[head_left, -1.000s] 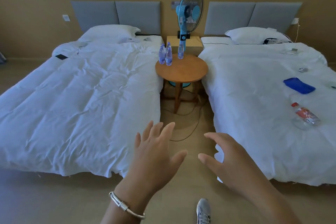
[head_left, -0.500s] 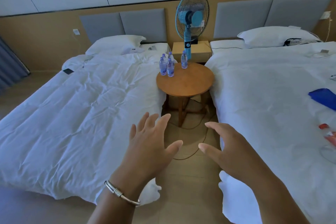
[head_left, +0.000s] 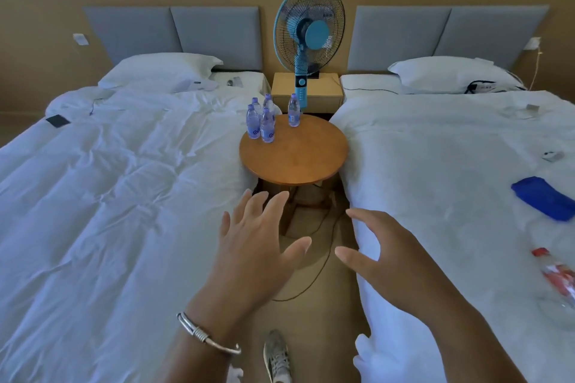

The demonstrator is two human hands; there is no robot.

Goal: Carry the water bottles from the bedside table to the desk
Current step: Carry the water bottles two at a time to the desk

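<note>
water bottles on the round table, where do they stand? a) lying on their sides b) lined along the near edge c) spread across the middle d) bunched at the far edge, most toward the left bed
d: the water bottles stand upright at the far side of the round wooden table, a cluster by the left bed and one bottle apart to its right; the near half is bare wood.

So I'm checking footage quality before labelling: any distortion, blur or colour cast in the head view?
Head view: wide-angle bending curves both white beds outward; a bluish cast dims the scene; the red-labelled clear bottle at the right edge smears; the small clear water bottles on the round wooden table stay sharp.
</note>
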